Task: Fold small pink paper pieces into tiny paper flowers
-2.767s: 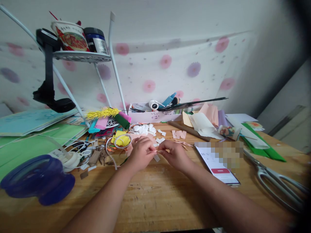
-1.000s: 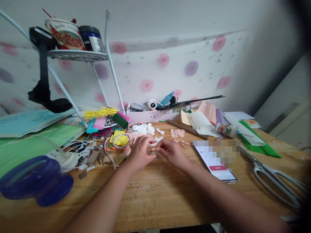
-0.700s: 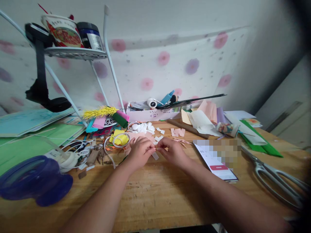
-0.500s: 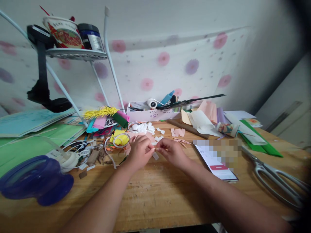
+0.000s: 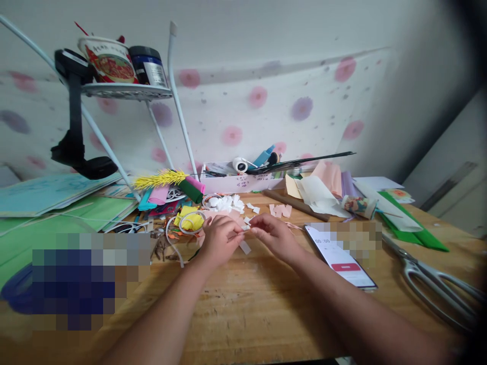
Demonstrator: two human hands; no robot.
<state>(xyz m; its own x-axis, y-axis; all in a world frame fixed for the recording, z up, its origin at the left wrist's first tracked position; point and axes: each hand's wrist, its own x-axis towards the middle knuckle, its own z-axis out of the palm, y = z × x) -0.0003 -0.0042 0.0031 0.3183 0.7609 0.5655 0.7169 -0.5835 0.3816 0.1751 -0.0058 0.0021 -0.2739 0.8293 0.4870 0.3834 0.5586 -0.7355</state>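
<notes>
Near the middle of the wooden table, my left hand [image 5: 221, 237] and my right hand [image 5: 274, 234] meet at the fingertips. Both are closed in a pinch; whatever lies between the fingers is too small to make out. Just below the fingertips a small white paper piece [image 5: 245, 247] lies on the table. Behind the hands are white crumpled bits [image 5: 227, 203], pink paper pieces [image 5: 280, 210] and a yellow bundle [image 5: 189, 219] beside my left hand.
A phone [image 5: 338, 258] and large scissors [image 5: 429, 279] lie to the right. At the back stand a white box [image 5: 243, 183] and rolled papers [image 5: 317, 192]. A metal shelf [image 5: 129, 91] rises at the left, above green sheets [image 5: 102, 215].
My right hand's fingers have loosened a little and shifted slightly from my left fingertips. The whole view has moved slightly, with things appearing a bit lower and farther right.
</notes>
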